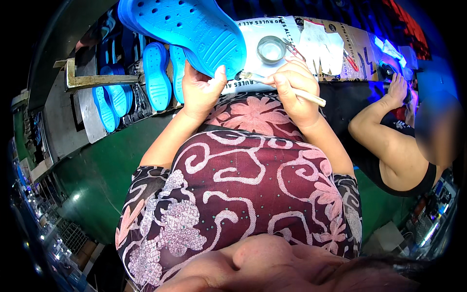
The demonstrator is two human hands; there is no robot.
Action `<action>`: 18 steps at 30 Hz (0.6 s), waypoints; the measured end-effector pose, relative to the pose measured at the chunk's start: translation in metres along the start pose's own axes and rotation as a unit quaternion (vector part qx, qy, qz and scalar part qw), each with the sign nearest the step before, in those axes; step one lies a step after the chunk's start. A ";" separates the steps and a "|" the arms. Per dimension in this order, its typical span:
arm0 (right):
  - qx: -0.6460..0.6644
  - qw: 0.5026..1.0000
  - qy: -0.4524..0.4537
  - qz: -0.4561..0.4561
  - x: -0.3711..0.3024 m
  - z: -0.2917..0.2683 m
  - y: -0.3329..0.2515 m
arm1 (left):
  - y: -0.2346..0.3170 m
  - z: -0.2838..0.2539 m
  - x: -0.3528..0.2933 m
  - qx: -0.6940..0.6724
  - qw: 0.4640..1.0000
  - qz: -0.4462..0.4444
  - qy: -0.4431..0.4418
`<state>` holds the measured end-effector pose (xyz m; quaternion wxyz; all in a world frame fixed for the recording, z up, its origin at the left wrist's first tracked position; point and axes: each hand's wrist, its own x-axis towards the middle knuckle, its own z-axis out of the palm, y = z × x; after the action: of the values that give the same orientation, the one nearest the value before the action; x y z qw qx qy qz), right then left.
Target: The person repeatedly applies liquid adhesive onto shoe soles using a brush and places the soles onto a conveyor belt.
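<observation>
My left hand (203,92) grips the edge of a blue foam shoe sole (214,41), thumb on top. The sole is raised in front of me, with round holes at its wider part and ridges toward the near end. My right hand (297,90) is closed round a paintbrush (309,96) with a pale wooden handle. Its bristles are at the sole's near right edge; whether they touch it I cannot tell. Just beyond my right hand stands a small round glass pot (271,50), seemingly with clear liquid in it.
More blue soles (156,75) lie on the bench at the left, near a metal bar (99,80). White paper (321,48) and red-handled tools (350,61) lie on printed cardboard (365,58). At the right another person's arm (374,117) reaches to the bench.
</observation>
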<state>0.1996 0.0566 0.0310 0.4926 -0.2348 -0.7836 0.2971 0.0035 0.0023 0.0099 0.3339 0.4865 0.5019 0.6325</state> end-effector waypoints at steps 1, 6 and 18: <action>0.000 1.000 -0.001 0.000 0.000 0.000 -0.001 | 0.000 0.000 0.000 0.009 1.000 0.014 0.003; -0.012 0.999 0.004 -0.049 0.003 0.006 0.000 | -0.001 0.000 -0.002 0.020 0.999 0.033 -0.004; 0.008 0.999 0.003 0.035 -0.007 -0.010 0.005 | 0.003 0.003 0.009 -0.001 1.000 0.023 0.003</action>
<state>0.2117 0.0576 0.0269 0.4862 -0.2594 -0.7707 0.3200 0.0037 0.0109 0.0156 0.3184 0.4955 0.4908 0.6421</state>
